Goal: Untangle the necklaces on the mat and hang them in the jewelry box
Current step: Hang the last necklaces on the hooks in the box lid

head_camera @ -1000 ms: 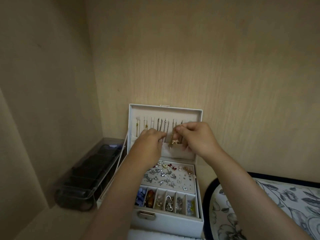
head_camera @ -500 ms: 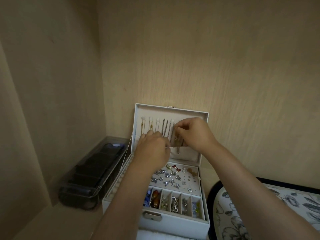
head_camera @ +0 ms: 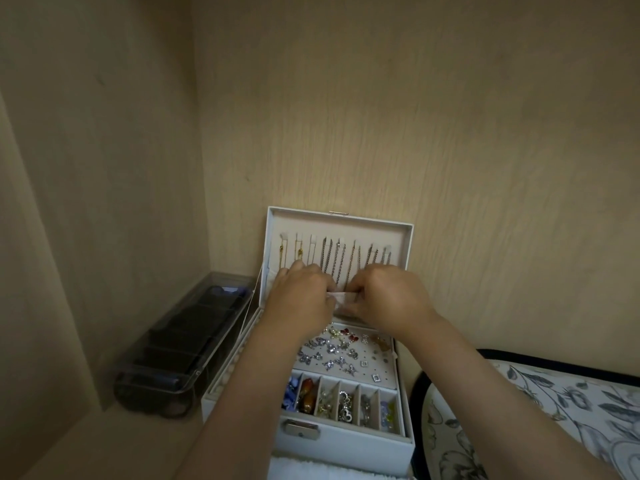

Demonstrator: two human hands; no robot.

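Two hands work at the open jewelry box point(head_camera: 346, 441).
The left hand point(head_camera: 301, 301) and right hand point(head_camera: 384, 301), fingers curled, pinch the pocket edge point(head_camera: 341, 299) below the necklaces point(head_camera: 332, 261) hanging in the lid; six front compartments point(head_camera: 346, 400) hold trinkets.

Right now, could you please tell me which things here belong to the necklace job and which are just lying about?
Job: jewelry box, hung necklaces, lid pocket pinched by left hand and right hand, floral mat.
Lying about: clear plastic case, earrings.

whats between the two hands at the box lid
Head view: the lid's white pocket edge, pinched by the left hand and right hand; chains hang above.
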